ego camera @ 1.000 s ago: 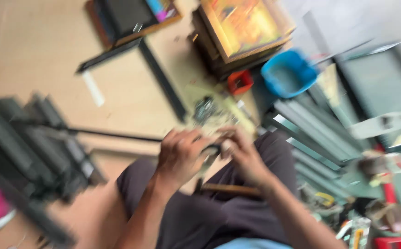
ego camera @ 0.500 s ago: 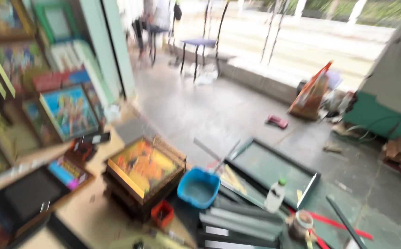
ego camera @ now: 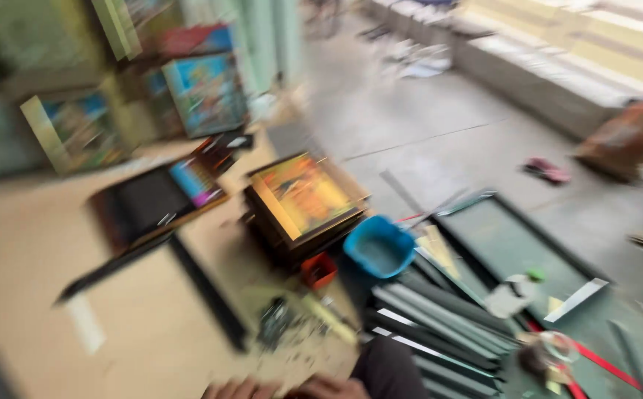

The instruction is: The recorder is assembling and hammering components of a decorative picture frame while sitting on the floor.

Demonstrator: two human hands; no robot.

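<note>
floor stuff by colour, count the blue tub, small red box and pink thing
blue tub: 1
small red box: 1
pink thing on the concrete: 1
total: 3

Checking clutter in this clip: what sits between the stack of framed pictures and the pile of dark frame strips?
In the head view, a blue tub lies between the stack of framed pictures and the dark frame strips.
</note>
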